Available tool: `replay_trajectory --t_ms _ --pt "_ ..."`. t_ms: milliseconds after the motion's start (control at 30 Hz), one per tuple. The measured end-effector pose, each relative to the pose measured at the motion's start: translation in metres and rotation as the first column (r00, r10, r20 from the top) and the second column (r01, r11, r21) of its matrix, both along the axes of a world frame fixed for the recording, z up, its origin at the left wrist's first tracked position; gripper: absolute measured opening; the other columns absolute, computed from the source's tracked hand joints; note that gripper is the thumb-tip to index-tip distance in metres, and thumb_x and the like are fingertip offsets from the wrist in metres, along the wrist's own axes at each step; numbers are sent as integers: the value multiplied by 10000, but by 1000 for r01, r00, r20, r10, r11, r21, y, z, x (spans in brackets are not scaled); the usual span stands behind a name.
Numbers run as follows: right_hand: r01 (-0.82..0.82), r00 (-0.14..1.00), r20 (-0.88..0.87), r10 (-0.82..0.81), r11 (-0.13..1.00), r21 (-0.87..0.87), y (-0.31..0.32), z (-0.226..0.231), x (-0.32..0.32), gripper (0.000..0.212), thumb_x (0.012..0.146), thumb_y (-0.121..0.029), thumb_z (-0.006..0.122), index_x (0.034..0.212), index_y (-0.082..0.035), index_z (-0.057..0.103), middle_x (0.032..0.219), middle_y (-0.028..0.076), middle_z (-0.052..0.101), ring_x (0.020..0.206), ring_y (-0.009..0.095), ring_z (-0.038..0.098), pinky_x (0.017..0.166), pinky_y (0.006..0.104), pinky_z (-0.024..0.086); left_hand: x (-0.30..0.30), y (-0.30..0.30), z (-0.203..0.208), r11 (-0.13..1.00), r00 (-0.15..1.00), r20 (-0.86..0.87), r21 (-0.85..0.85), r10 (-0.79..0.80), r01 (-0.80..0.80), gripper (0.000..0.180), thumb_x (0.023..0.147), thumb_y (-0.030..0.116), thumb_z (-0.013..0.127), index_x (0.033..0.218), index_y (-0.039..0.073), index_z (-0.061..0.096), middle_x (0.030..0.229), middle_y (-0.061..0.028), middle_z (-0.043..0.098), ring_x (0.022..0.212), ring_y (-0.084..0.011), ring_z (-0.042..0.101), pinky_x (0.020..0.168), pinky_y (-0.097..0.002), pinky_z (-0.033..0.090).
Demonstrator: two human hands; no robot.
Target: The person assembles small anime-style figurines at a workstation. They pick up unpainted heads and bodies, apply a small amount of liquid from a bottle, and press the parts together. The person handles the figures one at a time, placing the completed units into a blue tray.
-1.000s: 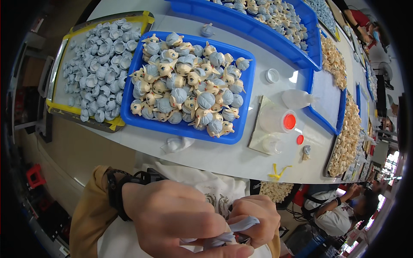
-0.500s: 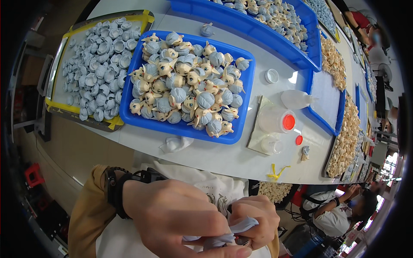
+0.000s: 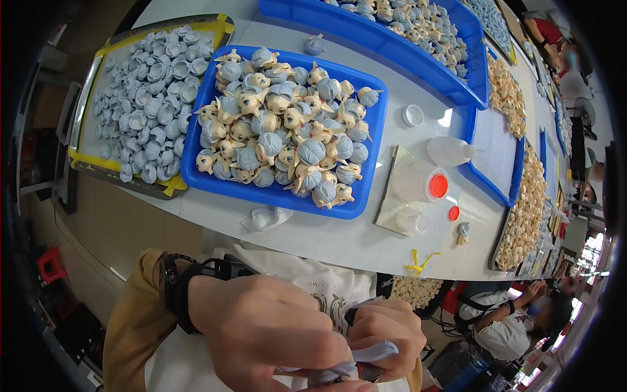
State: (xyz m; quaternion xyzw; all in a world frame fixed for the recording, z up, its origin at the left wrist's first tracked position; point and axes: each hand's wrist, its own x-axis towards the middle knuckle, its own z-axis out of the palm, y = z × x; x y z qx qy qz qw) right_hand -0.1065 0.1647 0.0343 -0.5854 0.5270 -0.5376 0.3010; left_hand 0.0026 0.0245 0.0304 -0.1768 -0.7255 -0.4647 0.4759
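Hands pinching a pale blue-grey piece at the frame's bottom.
Left hand [image 3: 274,333] and right hand [image 3: 385,336] grip the piece [image 3: 366,358]; blue tray [image 3: 196,140] of figurines above.

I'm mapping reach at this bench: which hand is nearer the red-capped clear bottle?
Right. The right hand sits below the red-capped bottle, slightly leftward; the left hand is farther left, both near the body.

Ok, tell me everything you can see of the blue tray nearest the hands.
The blue tray is a shallow rectangular bin that looks like plastic, with a raised rim and rounded corners. It lies flat on the pale table, angled to the view, heaped with small figurines in cream and grey-blue. A grey tray of grey-blue caps sits to its left. A crumpled white scrap lies by its near edge. No hand touches it.
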Motion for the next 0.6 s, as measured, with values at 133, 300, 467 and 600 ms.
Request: replay_trajectory --t_ms 133,300,467,600 --pt "5 999 -43 -10 993 -121 -8 -5 0 237 541 -184 617 598 36 546 540 73 480 370 173 439 326 257 292 -1 -1 -1 999 999 -1 -30 37 -37 314 634 2 634 925 74 540 671 -63 459 400 -66 388 294 -195 289" --pt "-14 1000 7 14 999 -42 -2 -5 -5 253 533 -183 624 616 48 562 564 85 510 377 182 461 329 263 332 8 1 7 972 976 207 234 -59 9 136 682 63 671 664 -5 554 581 -5 475 380 -84 447 327 -216 361" --pt "114 984 -136 -119 993 -42 -3 -1 2 259 537 -172 641 639 55 569 556 93 509 391 187 483 345 266 371 10 7 8 967 965 260 240 20 -85 128 675 63 678 649 14 562 595 4 485 395 -78 458 326 -208 354" --pt "2 994 -110 6 997 72 1 4 -4 284 544 -195 652 643 58 569 543 89 492 388 192 482 350 266 377 8 3 8 980 976 216 190 20 -62 141 682 69 683 643 15 558 594 1 486 394 -78 456 323 -208 352"
